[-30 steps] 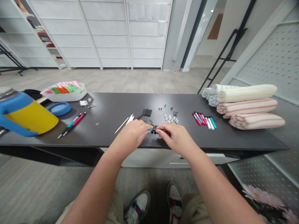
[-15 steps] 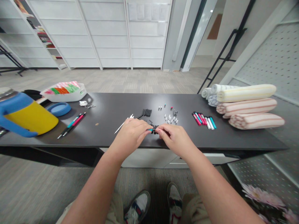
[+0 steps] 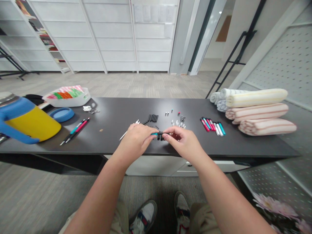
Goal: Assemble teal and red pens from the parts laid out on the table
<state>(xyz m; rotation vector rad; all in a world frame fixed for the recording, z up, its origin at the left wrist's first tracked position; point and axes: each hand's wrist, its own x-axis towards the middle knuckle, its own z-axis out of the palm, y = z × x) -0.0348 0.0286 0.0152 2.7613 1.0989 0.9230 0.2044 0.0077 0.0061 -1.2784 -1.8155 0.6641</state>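
Over the dark table, my left hand (image 3: 139, 138) pinches the teal end of a pen (image 3: 154, 133), its fingers covering most of the barrel. My right hand (image 3: 183, 139) is closed on the pen's black end, thumb and forefinger together; the tip is hidden by the fingers. A few short black pieces lie just below the pen. Beyond my hands sits a row of black tubes (image 3: 153, 118). Small white parts (image 3: 175, 123) stand behind my right hand. Thin white rods (image 3: 123, 135), partly covered, lie beside my left hand.
Teal, red and white pen barrels (image 3: 213, 126) lie to the right, near rolled towels (image 3: 262, 112). At left are two pens (image 3: 75, 131), a yellow and blue jug (image 3: 31, 120), a blue lid (image 3: 61, 114) and a white basket (image 3: 70, 102). The table's front edge (image 3: 80, 152) runs below my hands.
The hands have drawn slightly apart, and more of the pen's black section shows between them. The other things on the table stay where they were.
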